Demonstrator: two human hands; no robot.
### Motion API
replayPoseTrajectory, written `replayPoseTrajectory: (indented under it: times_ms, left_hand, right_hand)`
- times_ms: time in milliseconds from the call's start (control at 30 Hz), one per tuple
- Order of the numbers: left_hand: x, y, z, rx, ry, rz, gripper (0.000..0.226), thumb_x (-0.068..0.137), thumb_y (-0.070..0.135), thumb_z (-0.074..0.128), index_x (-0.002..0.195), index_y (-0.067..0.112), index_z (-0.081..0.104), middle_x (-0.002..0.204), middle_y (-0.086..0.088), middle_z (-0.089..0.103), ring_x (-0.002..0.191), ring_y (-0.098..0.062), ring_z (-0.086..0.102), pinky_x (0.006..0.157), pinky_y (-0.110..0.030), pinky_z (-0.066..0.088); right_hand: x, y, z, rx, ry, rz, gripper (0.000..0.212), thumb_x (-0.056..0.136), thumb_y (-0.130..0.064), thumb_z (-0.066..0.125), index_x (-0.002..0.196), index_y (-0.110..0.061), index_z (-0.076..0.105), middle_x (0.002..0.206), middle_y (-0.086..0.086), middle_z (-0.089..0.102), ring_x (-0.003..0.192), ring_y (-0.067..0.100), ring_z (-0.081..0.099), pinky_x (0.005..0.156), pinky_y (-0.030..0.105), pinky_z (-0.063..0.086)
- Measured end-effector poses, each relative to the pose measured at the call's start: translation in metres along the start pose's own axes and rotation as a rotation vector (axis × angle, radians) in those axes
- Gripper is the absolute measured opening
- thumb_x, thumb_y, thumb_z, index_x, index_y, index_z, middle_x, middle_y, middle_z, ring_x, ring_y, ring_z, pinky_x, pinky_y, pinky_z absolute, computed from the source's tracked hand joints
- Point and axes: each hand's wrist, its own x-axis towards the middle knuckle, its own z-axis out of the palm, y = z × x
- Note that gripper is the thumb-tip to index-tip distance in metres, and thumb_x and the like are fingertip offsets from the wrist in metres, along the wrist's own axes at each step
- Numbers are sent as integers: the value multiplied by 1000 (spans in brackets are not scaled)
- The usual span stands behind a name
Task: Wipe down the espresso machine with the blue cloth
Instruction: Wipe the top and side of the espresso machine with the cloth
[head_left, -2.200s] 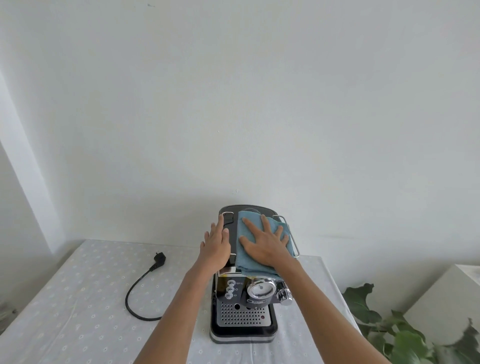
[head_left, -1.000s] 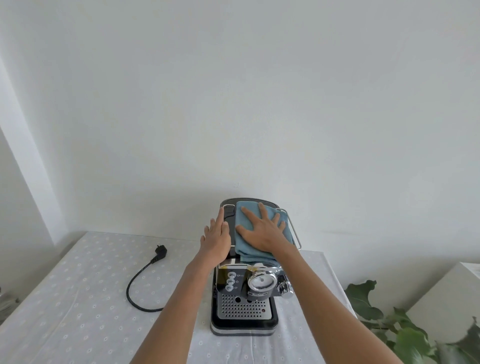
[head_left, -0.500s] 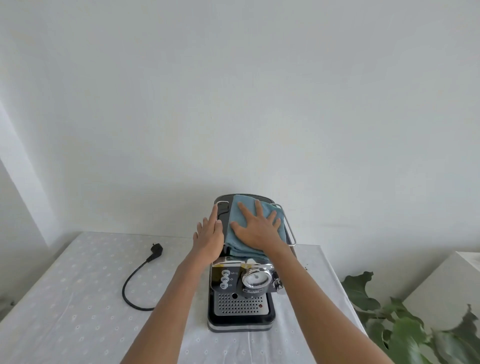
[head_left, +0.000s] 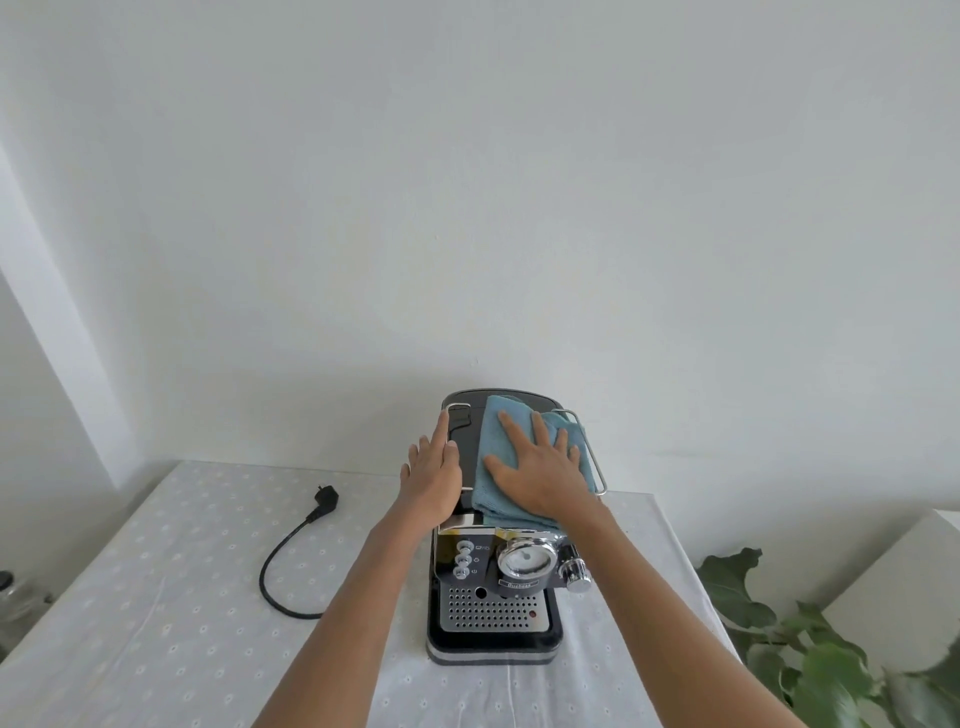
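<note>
Flat atop the espresso machine (head_left: 493, 597): right hand (head_left: 540, 475) spread on blue cloth (head_left: 501, 457), left hand (head_left: 431, 480) open alongside.

Open surface left of the machine, crowded top

We see the surface (head_left: 156, 597) bare to the left of the espresso machine (head_left: 493, 587) apart from the power cord (head_left: 291, 561) lying well clear. On top, chrome rails (head_left: 592, 457) fence both sides, and the left hand (head_left: 434, 480) and right hand (head_left: 540, 475) on the blue cloth (head_left: 498, 452) fill the space between. The wall (head_left: 467, 208) stands just behind; a plant (head_left: 810, 654) crowds the right.
</note>
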Motion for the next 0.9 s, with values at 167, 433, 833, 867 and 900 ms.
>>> replayPoseTrajectory:
  times_ms: [167,433,833,867,900]
  left_hand:
    - [-3,6,-2,68,5,40,49,106,18,8,155,18,8,164,-1,-6,150,-29,-7,120,-50,-3]
    - [-5,6,-2,70,-8,52,50,106,18,8,155,22,4,164,0,-7,150,-29,-9,120,-49,-4]
    - [2,-3,-1,-2,-11,17,51,105,30,6,153,37,-9,164,-6,1,150,-26,-7,120,-48,-5]
    - [2,-3,-1,-5,-11,18,51,105,30,6,153,37,-9,164,-6,1,150,-26,-7,120,-48,-5]
    - [0,-1,-2,4,-17,22,51,105,28,6,154,34,-6,164,-5,-1,150,-27,-7,120,-48,-4]
  right_hand:
    - [19,-7,-13,40,-53,31,72,94,-65,38,156,-50,4,169,4,-7,150,49,-11,120,63,-6]
    - [10,-2,-6,42,-8,73,70,96,-65,31,157,-49,1,169,6,-8,151,48,-10,122,60,-5]
    - [-1,-9,-1,-9,-18,21,73,94,-69,34,156,-51,-1,168,10,-12,150,50,-12,120,60,-7]
    - [-4,-8,-1,-23,-29,-4,72,94,-69,34,155,-52,0,168,9,-13,150,49,-12,121,59,-7]
    - [-6,-6,-2,-37,-44,-26,71,95,-69,34,155,-52,1,168,8,-14,151,48,-12,121,59,-7]
